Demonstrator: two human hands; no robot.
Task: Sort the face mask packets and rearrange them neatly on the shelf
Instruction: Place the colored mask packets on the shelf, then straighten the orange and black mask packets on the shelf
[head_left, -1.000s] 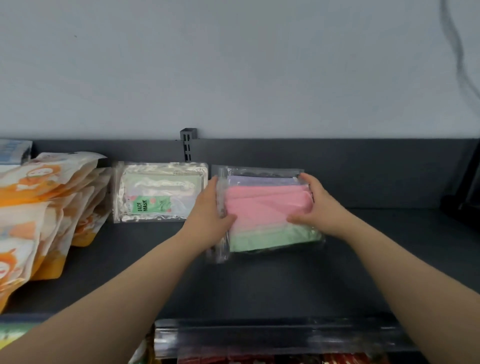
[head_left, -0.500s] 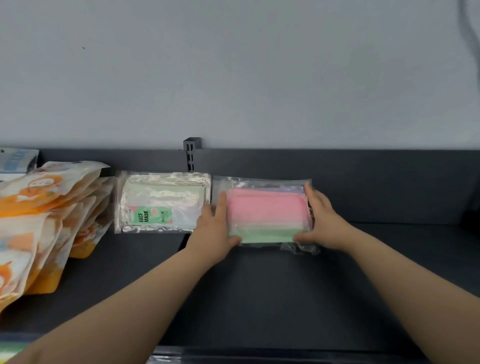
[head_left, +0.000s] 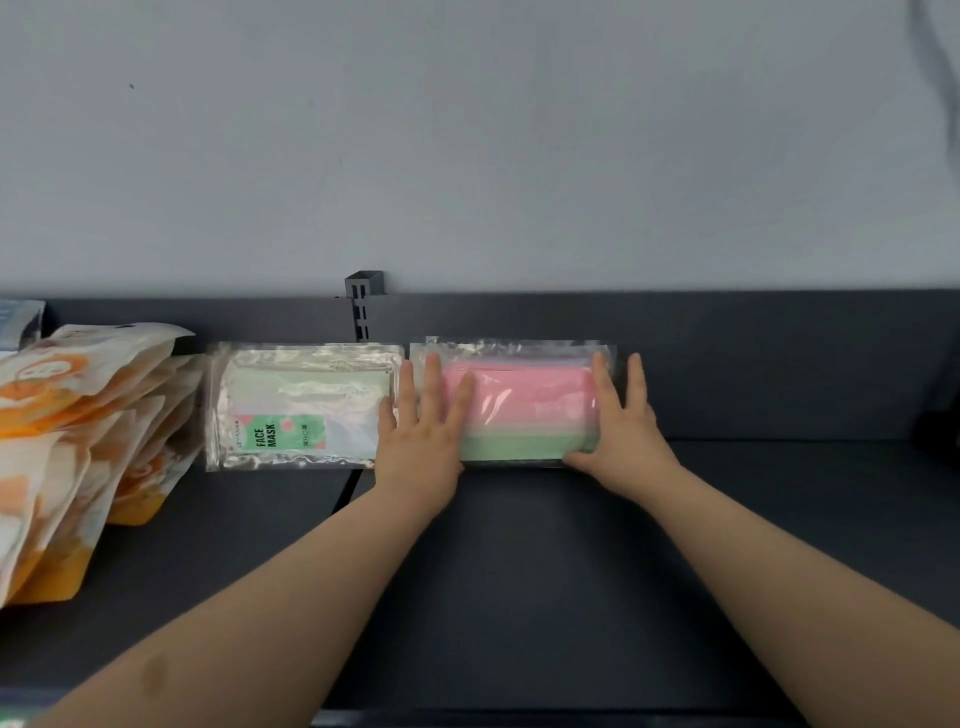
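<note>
A clear packet of pink and green face masks (head_left: 524, 410) leans upright against the back panel of the dark shelf (head_left: 519, 571). My left hand (head_left: 423, 426) presses flat on its left end with straight fingers. My right hand (head_left: 621, 421) presses flat on its right end, the thumb along its bottom edge. Touching it on the left stands a second clear packet (head_left: 301, 405) with a green "FACE MASK" label.
Several orange and white pouches (head_left: 67, 441) lean in a row at the left end of the shelf. A slotted upright bracket (head_left: 363, 301) rises behind the packets. A dark object (head_left: 940, 431) sits at the far right. The grey wall fills the top.
Both hands pushed the pink and green packet back from mid-shelf and stood it against the back panel beside the labelled packet. Their fingers went from gripping its ends to lying flat on it.
</note>
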